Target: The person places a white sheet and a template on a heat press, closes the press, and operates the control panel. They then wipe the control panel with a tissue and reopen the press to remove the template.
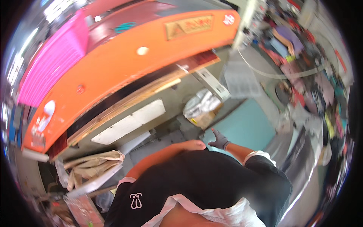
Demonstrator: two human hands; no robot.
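My left hand (194, 145) is bare and rests close against the front of my black shirt (200, 174). Its fingers are blurred and partly hidden, so whether it grips anything does not show. Just to its right is my right hand (221, 141), in a grey glove with bare fingertips. Thumb and forefinger stand apart there, and nothing is seen between them. Beneath and beyond the right hand lies a flat pale teal sheet or board (245, 125).
A long orange machine or table edge (140, 56) spans the far side, with a pink plastic basket (56, 60) on its left. A clear plastic bag (200, 104) lies below it. Brown sacking (94, 166) is at lower left. Heaped cloth (295, 68) covers the right side.
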